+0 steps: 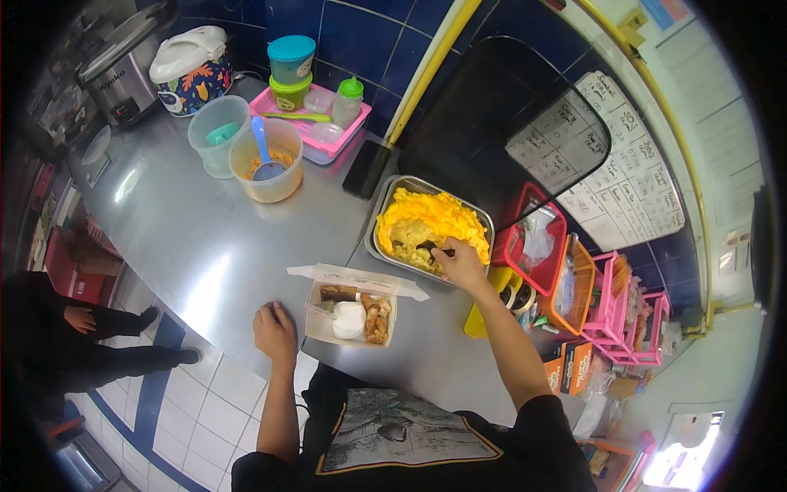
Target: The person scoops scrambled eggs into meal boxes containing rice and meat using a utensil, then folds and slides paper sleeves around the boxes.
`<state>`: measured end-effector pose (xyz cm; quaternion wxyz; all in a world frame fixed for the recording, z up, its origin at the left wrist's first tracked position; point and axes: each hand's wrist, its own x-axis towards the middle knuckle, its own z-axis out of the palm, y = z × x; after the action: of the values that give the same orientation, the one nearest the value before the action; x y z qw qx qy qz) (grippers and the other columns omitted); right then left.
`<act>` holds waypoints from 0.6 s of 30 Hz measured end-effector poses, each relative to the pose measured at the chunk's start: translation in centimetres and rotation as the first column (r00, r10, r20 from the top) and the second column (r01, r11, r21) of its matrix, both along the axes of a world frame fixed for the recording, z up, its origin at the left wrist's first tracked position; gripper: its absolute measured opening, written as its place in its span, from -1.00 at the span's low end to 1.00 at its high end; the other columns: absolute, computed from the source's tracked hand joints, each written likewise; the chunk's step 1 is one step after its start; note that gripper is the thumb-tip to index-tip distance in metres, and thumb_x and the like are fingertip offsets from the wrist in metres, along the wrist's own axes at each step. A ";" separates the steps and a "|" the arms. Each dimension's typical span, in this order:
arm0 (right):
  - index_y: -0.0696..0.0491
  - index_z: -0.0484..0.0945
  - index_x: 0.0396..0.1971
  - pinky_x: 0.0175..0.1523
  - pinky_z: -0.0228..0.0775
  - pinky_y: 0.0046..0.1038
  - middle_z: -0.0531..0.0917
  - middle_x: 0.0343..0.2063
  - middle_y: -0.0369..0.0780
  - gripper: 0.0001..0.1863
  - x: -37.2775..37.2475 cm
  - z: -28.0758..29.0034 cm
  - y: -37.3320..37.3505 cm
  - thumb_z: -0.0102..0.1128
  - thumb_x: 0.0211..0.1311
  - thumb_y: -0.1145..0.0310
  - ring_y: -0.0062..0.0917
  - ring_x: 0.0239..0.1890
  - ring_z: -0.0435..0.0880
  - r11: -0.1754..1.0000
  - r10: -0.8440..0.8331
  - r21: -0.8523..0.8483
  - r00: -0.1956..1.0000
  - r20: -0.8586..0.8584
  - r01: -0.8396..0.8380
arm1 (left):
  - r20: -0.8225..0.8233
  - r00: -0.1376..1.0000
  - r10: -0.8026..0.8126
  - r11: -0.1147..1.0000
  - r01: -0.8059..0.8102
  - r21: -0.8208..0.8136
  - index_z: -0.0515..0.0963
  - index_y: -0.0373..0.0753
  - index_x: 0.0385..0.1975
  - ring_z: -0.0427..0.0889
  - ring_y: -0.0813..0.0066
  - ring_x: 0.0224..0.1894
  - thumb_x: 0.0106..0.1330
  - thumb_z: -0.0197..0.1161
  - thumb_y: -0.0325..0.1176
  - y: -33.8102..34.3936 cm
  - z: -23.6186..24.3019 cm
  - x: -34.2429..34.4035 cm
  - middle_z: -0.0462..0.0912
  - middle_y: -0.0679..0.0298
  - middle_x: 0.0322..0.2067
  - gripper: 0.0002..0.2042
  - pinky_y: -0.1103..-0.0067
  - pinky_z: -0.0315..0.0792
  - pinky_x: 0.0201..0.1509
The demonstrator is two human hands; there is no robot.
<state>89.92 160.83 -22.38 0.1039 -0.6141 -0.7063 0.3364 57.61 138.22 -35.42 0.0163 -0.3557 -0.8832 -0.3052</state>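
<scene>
My right hand [461, 264] reaches into a metal tray [381, 250] and is closed round a small dark utensil [425, 245], whose working end is buried in the food. Bright yellow scrambled egg [434, 205] fills the tray's back and sides, with a paler, scooped-out part at the front. Nearer to me stands an open paper food box [318, 330], its lid tilted back. Inside it lie a white mound of rice [349, 320], browned chicken pieces [377, 318] and a dark brown item [338, 293]. Left of this box, my left hand [275, 330] rests at the counter's edge, holding nothing, its fingers loosely bent.
A tub with a blue ladle [261, 139], a clear tub [215, 152] and a pink basket [354, 131] stand at the back left. Red [551, 279] and orange [580, 287] baskets line the right side. Another person [82, 344] stands beyond the counter's left edge.
</scene>
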 end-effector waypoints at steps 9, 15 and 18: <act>0.05 0.57 -0.25 -0.14 0.52 -0.02 0.74 -0.38 -0.03 -0.73 -1.1 1.2 -1.7 0.21 0.38 0.13 -0.01 -0.29 0.72 0.863 0.373 0.215 0.863 0.340 -0.458 | -0.048 0.999 -0.014 0.999 0.015 0.033 0.58 -0.19 -0.32 0.65 0.12 -0.30 0.48 0.19 -0.24 0.1 0.3 -0.1 0.64 0.18 -0.36 -0.82 0.23 0.51 -0.30; 0.10 0.56 -0.29 -0.38 0.53 -0.24 0.69 -0.49 -0.07 -0.72 -0.4 0.8 0.3 0.26 0.40 0.17 -0.30 -0.57 0.71 0.953 0.298 -0.068 0.954 0.029 -0.296 | -0.026 1.000 0.002 1.000 -0.001 0.025 0.58 -0.20 -0.30 0.64 0.12 -0.28 0.48 0.18 -0.24 0.0 0.4 0.0 0.65 0.17 -0.35 -0.82 0.24 0.50 -0.26; 0.16 0.55 -0.31 -0.52 0.45 -0.42 0.65 -0.53 -0.18 -0.70 -0.5 -1.1 0.3 0.30 0.41 0.20 -0.53 -0.65 0.64 0.990 0.069 -0.105 0.964 -0.258 -0.099 | 0.020 1.000 0.009 1.000 -0.009 0.004 0.59 -0.22 -0.27 0.65 0.10 -0.25 0.49 0.17 -0.23 0.1 0.4 -0.1 0.66 0.15 -0.33 -0.80 0.24 0.50 -0.21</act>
<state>89.41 161.15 -23.52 0.1427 -0.5406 -0.6918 0.4570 57.55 138.33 -35.06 0.0096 -0.3485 -0.8844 -0.3103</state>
